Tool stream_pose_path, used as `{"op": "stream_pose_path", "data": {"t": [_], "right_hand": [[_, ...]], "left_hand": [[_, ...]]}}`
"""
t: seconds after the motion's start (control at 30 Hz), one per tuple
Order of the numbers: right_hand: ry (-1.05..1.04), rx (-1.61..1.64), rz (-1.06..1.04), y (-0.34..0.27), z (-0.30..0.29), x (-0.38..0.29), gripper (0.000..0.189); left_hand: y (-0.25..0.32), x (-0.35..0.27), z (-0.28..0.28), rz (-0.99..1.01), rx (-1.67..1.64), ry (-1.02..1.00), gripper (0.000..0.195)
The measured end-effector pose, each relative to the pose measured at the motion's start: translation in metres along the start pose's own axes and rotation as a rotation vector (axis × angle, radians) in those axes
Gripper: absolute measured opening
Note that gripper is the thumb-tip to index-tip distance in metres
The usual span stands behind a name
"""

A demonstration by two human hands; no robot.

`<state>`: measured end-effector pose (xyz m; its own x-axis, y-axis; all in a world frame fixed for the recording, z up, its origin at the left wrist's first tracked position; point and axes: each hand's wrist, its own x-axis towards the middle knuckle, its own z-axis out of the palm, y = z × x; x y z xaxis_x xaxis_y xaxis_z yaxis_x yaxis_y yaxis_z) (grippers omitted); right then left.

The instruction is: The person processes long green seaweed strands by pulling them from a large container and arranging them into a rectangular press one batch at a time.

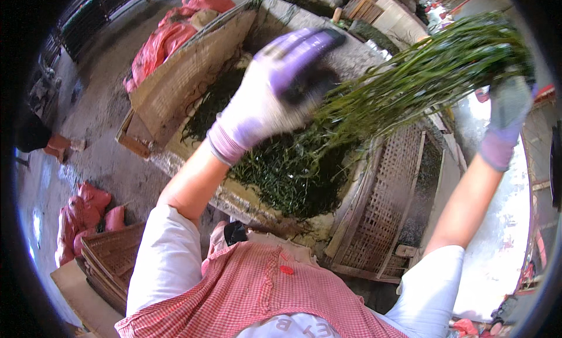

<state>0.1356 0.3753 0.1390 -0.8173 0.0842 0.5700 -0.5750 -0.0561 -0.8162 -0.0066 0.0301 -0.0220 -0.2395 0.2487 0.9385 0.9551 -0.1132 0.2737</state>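
My right hand (510, 101), in a purple and grey glove, is raised at the right and grips a bundle of long green seaweed-like strands (421, 74). The strands sweep down and left from it to a dark green heap (290, 175) in the trough before me. Over the heap is my left hand (281, 81), in a white and purple glove with a dark palm. Its fingers are stretched and blurred, and I see nothing held in them. The loose strand ends pass close to its palm; whether they touch is unclear.
A trough wall (193, 65) rises at the left, with red sacks (164, 43) beyond it. To the right of the heap stands a woven lattice panel (386, 193). Stacked woven trays (116, 254) and more red sacks (85, 215) lie at lower left. A person's legs (57, 142) show at far left.
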Motion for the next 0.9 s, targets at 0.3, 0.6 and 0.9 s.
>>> {"op": "stream_pose_path", "data": {"t": [0.3,0.6,0.9], "right_hand": [[0.166,-0.984,-0.130,0.000,0.017,-0.042,0.029],[-0.168,-1.486,0.449,0.181,0.049,-0.067,0.030],[-0.102,-1.393,-0.176,0.210,0.046,-0.180,0.030]], "left_hand": [[0.052,-0.053,0.070,-0.455,-0.933,0.054,0.098],[0.077,-0.126,0.181,-1.463,-1.238,-0.024,0.033],[0.044,0.023,0.122,-1.208,-1.189,-0.409,0.040]]}}
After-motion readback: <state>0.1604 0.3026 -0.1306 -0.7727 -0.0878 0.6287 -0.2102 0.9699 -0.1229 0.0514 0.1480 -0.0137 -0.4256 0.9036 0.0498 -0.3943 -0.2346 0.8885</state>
